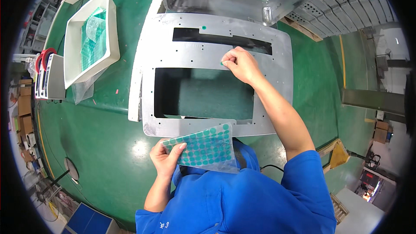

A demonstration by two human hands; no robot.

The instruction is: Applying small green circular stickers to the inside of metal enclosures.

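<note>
My left hand [167, 158] grips a clear-backed sheet of green round stickers [203, 147] by its left end, thumb on top, in front of my body. Over the strip between two cutouts of a grey metal panel [148, 91], my right hand [240, 66] has thumb and forefinger pinched together. A small green round sticker [222, 63] shows at those fingertips, against or just above the metal; I cannot tell which. Another green dot [203, 27] sits on the panel beside the upper slot. Small dark holes are scattered over the metal.
Behind the panel stands a bent metal housing [195, 0]. At the left, a white bin [113, 39] holds green sticker sheets, near a white case with red handles [54, 76]. Perforated metal parts [342, 0] are stacked at the far right. A yellow wedge-shaped frame [338, 158] stands on the right floor.
</note>
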